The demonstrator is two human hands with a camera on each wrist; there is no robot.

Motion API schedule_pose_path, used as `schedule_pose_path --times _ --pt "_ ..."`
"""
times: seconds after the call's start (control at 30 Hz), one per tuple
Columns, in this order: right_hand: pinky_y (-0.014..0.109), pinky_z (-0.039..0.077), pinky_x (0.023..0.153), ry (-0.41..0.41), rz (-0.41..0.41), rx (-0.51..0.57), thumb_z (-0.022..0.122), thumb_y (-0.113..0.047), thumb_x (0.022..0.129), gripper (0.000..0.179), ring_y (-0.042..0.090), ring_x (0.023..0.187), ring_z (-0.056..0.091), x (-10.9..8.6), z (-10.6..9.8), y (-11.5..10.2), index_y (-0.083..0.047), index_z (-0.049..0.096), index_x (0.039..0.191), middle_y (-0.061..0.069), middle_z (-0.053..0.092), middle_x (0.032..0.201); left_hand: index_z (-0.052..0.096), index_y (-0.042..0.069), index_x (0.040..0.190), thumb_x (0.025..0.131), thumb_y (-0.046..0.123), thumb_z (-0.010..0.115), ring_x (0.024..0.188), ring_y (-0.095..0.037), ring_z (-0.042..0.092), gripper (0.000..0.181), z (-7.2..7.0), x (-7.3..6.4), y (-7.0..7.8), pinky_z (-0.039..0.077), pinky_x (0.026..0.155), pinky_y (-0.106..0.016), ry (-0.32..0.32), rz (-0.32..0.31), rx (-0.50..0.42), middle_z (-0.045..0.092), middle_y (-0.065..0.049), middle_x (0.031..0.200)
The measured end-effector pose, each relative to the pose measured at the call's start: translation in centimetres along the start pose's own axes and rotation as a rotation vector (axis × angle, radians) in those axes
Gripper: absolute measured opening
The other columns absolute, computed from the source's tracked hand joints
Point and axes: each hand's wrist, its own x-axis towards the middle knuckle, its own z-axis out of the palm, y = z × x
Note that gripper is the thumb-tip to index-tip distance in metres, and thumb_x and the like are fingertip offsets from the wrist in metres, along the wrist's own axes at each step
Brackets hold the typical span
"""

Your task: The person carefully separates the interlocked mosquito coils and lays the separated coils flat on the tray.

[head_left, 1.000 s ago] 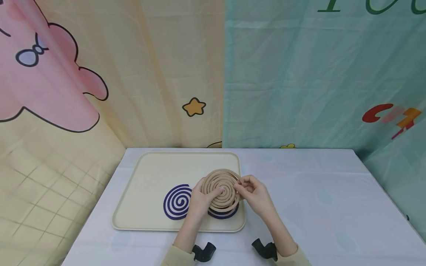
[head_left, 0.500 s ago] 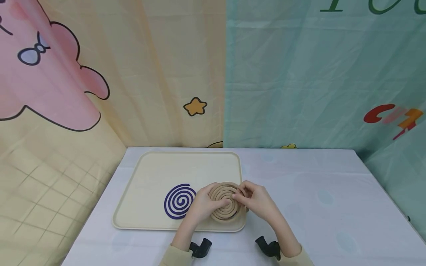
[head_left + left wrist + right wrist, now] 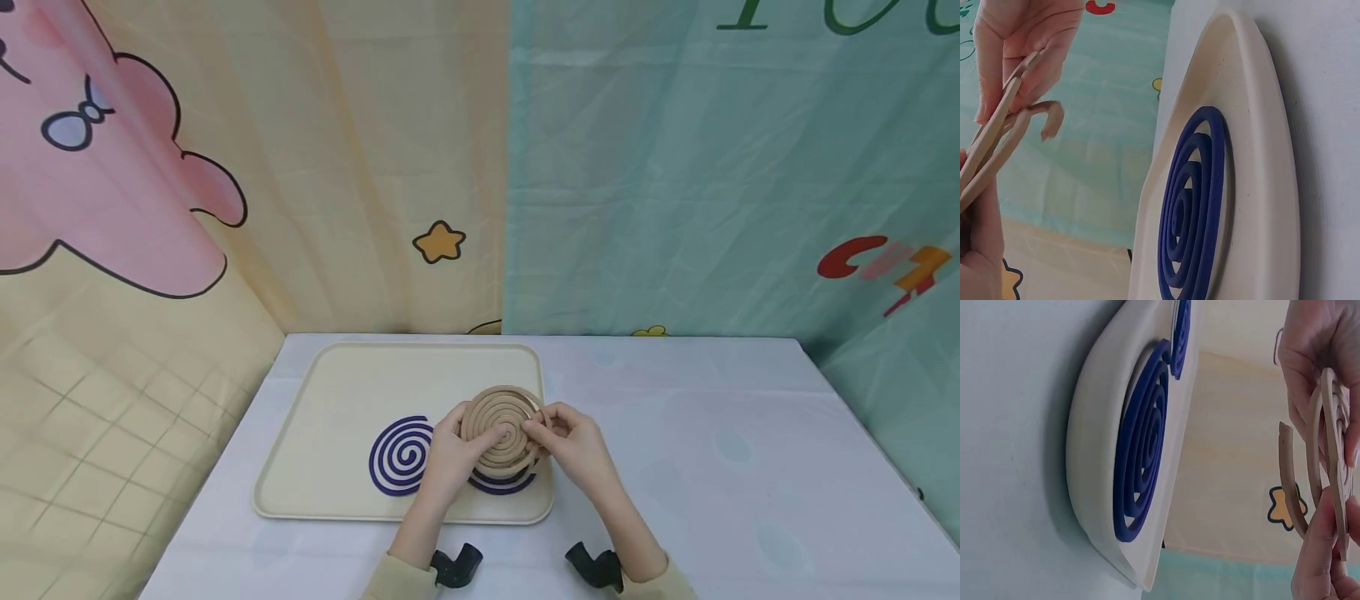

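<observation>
Creased curtains [image 3: 382, 167] behind cream tray [image 3: 390, 375]; round tan coil [image 3: 498, 414] tilted, face toward head camera, above tray's right side, left hand [image 3: 452, 458], right hand [image 3: 576, 443] gripping opposite edges; blue spiral [image 3: 1180, 215] flat below

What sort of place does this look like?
It's probably an indoor booth set up for tabletop work, though I can't be certain: a beige, cartoon-printed fabric backdrop and a teal, printed fabric backdrop hang behind a rectangular, white-covered table.

A white tabletop [image 3: 697, 442] is being bordered by a teal curtain [image 3: 660, 167] and a beige curtain [image 3: 360, 150], where an orange star [image 3: 438, 242] is being displayed.
</observation>
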Motion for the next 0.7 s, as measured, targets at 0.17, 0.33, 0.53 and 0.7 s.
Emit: schedule_pose_path --times 0.17,0.33,0.53,0.7 --pt "0.03 0.061 0.069 -0.062 0.041 0.077 0.071 -0.018 0.091 0.022 0.013 0.072 0.068 -0.1 0.8 0.1 0.002 0.061 0.092 0.007 0.07 0.082 0.068 0.008 0.111 0.08 0.021 0.082 0.095 -0.015 0.069 0.037 0.0 0.1 -0.1 0.056 0.08 -0.021 0.122 0.079 -0.028 0.073 -0.01 0.105" --pt "0.033 0.061 0.071 -0.103 0.052 0.067 0.072 -0.02 0.09 0.024 0.014 0.073 0.068 -0.2 0.7 0.0 0.002 0.062 0.09 0.007 0.071 0.081 0.07 0.01 0.109 0.079 0.02 0.082 0.091 -0.013 0.069 0.034 -0.3 0.0 -0.1 0.056 0.078 -0.021 0.111 0.103 0.012 0.074 -0.009 0.101" --pt "0.029 0.057 0.065 -0.063 0.015 -0.042 0.076 -0.023 0.087 0.027 0.012 0.068 0.063 -0.2 0.0 -0.1 -0.003 0.058 0.082 0.004 0.068 0.075 0.07 0.014 0.109 0.079 0.029 0.082 0.084 -0.011 0.063 0.035 -0.7 -0.1 -0.2 0.053 0.074 -0.023 -0.032 0.093 0.158 0.073 -0.004 0.095" --pt "0.026 0.051 0.052 -0.041 -0.04 -0.132 0.079 -0.022 0.084 0.02 0.009 0.058 0.055 -0.3 -0.5 -0.3 -0.007 0.067 0.088 0.001 0.061 0.068 0.071 0.016 0.107 0.08 0.033 0.082 0.08 -0.008 0.059 0.033 -0.7 -0.1 -0.2 0.05 0.073 -0.022 -0.15 0.09 0.23 0.071 0.001 0.091"
